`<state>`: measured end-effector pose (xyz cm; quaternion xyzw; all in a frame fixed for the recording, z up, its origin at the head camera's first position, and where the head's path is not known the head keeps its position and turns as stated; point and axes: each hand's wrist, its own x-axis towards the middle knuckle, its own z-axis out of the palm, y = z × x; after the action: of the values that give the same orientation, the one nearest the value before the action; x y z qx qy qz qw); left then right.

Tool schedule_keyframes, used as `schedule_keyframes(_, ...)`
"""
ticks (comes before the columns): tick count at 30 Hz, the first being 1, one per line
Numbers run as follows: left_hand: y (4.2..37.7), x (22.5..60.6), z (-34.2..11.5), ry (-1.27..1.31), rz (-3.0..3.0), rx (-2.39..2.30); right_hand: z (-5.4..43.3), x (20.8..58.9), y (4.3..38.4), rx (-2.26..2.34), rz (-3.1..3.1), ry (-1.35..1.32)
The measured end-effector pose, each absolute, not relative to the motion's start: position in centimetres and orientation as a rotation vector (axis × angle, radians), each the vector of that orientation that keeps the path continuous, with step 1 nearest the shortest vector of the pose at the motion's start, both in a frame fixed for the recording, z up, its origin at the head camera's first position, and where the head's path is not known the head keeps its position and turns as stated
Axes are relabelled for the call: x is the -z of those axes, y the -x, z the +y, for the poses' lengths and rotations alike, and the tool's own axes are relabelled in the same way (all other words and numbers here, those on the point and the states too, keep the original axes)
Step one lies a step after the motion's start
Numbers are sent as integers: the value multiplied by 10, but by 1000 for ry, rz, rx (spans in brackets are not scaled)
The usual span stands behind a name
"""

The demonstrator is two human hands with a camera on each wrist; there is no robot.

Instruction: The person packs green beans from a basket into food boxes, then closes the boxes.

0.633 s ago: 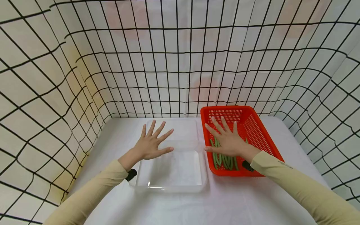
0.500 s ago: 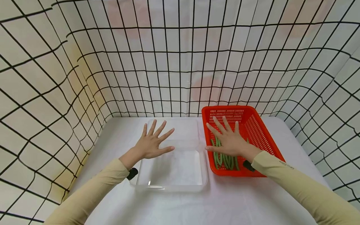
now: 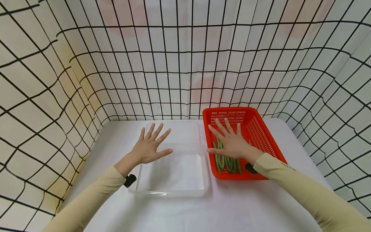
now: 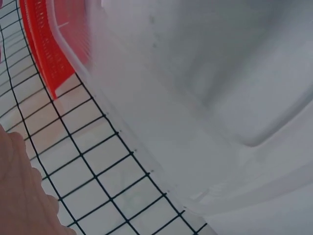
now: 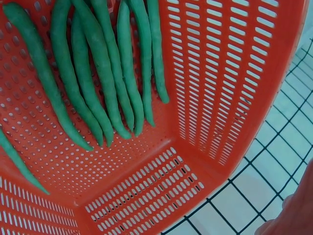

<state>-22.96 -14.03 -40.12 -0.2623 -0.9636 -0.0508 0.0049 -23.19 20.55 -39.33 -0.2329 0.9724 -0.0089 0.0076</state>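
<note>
My left hand point(image 3: 147, 149) hovers over a clear plastic container point(image 3: 206, 180), fingers spread wide and holding nothing. Over the red perforated basket point(image 3: 271, 141) is my right hand point(image 3: 232, 142), its fingers also straight and spread. Several green beans point(image 3: 218, 161) lie in the basket, partly hidden under that hand in the head view. In the right wrist view the green beans point(image 5: 100, 58) lie side by side on the basket floor, with one apart at the left. The left wrist view shows the translucent wall of the container point(image 4: 161, 127) up close.
A flat clear lid-like panel point(image 3: 185, 129) lies behind the container, seemingly joined to it. The white table point(image 3: 179, 214) carries everything. A white backdrop with a black wire grid point(image 3: 185, 71) stands behind and on both sides.
The whole head view has shifted, so the table, containers and hands appear slightly further left. Both hands keep the same spread pose over the same things.
</note>
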Motion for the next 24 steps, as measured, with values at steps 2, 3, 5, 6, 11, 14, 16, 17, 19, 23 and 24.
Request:
schedule_keyframes(2,228,401,-146,812,-3013,188,204,392,233,21,3039,727)
schedule_keyframes(3,227,401,-148,806,-3009,203,203,392,233,24,3038,731)
schedule_keyframes(5,225,402,-153,795,-2999,258,203,393,234,26,3034,728)
schedule_keyframes(6,224,402,-156,787,-2995,292,203,393,234,24,3033,728)
schedule_keyframes(11,211,401,-171,753,-2989,517,208,394,236,110,3047,746)
schedule_keyframes(14,197,403,-184,730,-2987,636,212,391,236,242,3046,719)
schedule_keyframes(16,186,408,-193,705,-2984,714,216,389,234,380,3024,662)
schedule_keyframes(17,180,411,-198,690,-2981,755,219,388,233,450,3011,617)
schedule_keyframes(19,169,418,-208,655,-2968,837,225,388,232,592,2978,529)
schedule_keyframes(23,149,431,-224,599,-2939,971,239,389,236,860,2921,390)
schedule_keyframes(24,145,433,-227,591,-2929,997,242,390,238,908,2916,373)
